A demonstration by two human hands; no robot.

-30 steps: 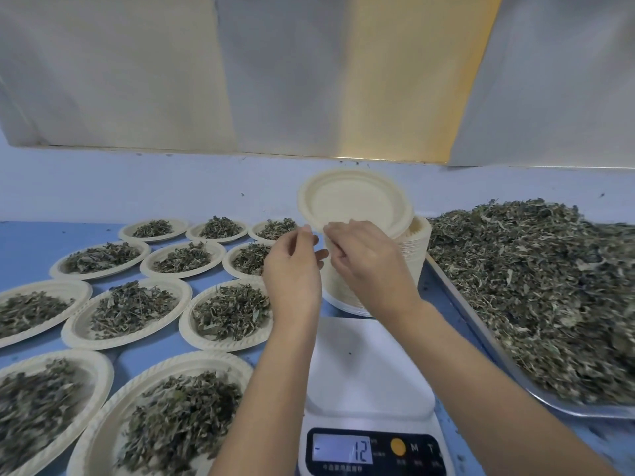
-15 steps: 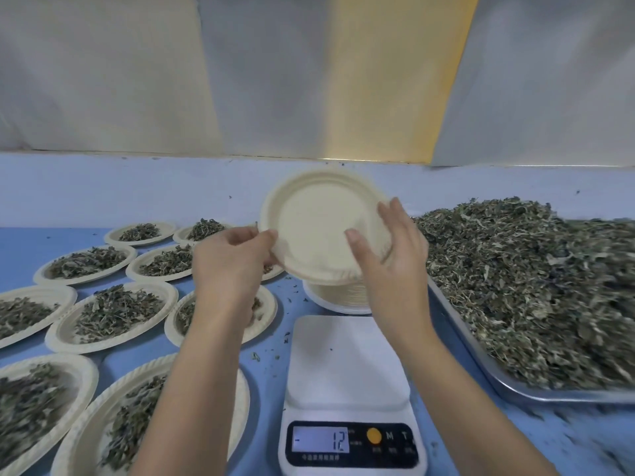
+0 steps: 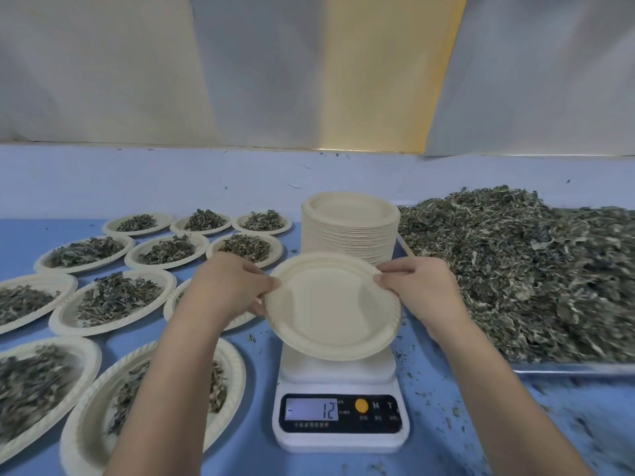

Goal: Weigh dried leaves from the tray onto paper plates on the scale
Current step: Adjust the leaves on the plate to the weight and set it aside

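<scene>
One white plastic kitchen scale (image 3: 340, 407) sits nearest on the blue table (image 3: 257, 424). It is a rounded rectangle with a dark glossy panel. Its pale display (image 3: 312, 410) reads "-12", and beside that are a round orange button (image 3: 361, 405) and the letters "M" and "T". The small print under them is too fine to read.

Over the scale's square platform is a round, cream paper plate (image 3: 331, 307). It is matte with a ribbed rim, empty, and tilted toward the camera. I cannot tell whether its lower edge touches the platform. The left hand (image 3: 228, 286) pinches its left rim with the thumb on top and fingers beneath. The right hand (image 3: 417, 286) pinches the right rim with curled fingers.

Filling the lower left of the frame are rows of matching filled plates (image 3: 117, 300), each holding a loose mound of crumpled grey-green leaf.

At the right, a shiny metal tray (image 3: 567, 367) carries a broad heap of dried leaves (image 3: 515, 269), flaky and curled. Crumbs are scattered on the table near it.

Behind the held plate stands a tall stack of paper plates (image 3: 350, 228), just beside the tray's left edge. Its edges form fine ridges.

Farthest back is a wall of pale panels (image 3: 103, 70), one of them yellowish.
</scene>
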